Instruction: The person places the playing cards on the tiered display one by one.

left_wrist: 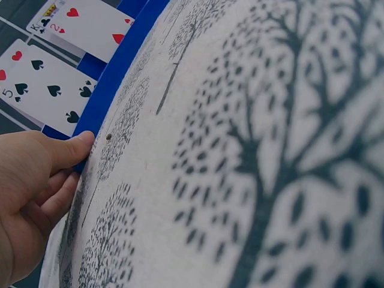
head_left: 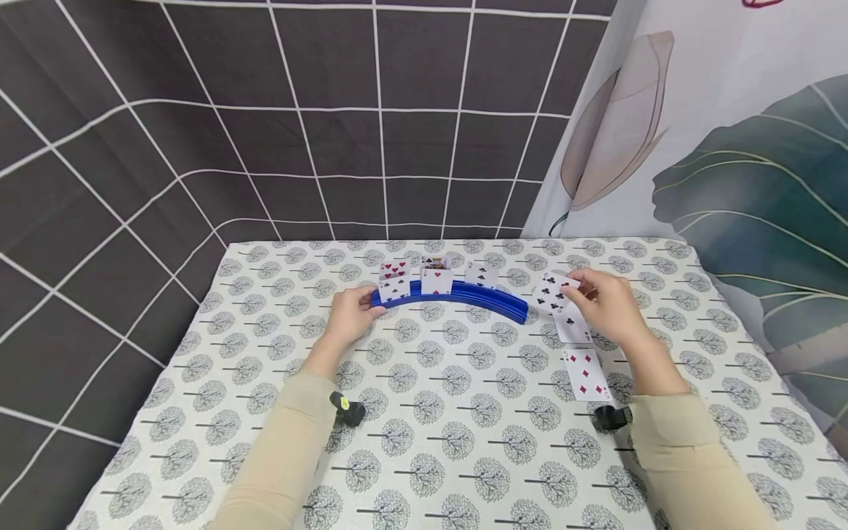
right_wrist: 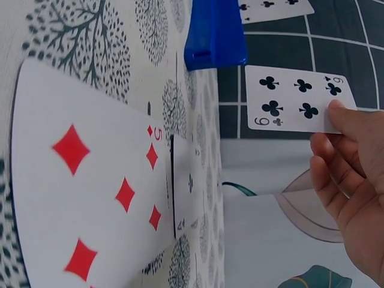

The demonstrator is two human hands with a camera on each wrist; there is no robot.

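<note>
From the head camera, the right hand (head_left: 609, 305) pinches a six of clubs (head_left: 551, 292) by one edge, holding it in the air just off the right end of the curved blue card rack (head_left: 457, 296), while the left hand (head_left: 351, 313) curls its fingers round the rack's left end. The rack stands on a table cloth (head_left: 464, 442) printed with small grey trees; several cards stand upright in its slot, and a five of diamonds (head_left: 586, 373) lies flat below the right hand, with another card above it partly hidden. The left wrist view shows the thumb (left_wrist: 72, 150) pressed to the rack's smooth, hard plastic rim (left_wrist: 120, 66), beside a five of spades (left_wrist: 45, 90) and a two of hearts (left_wrist: 90, 24). The right wrist view shows fingertips (right_wrist: 345, 117) gripping the six of clubs (right_wrist: 294, 99) at its corner, the card flat and unbent. I judge the card light, thin, glossy and slippery, springy yet easily creased; an edge pinch suits it. The rack looks rigid and light, likely to slide on cloth unless steadied.
</note>
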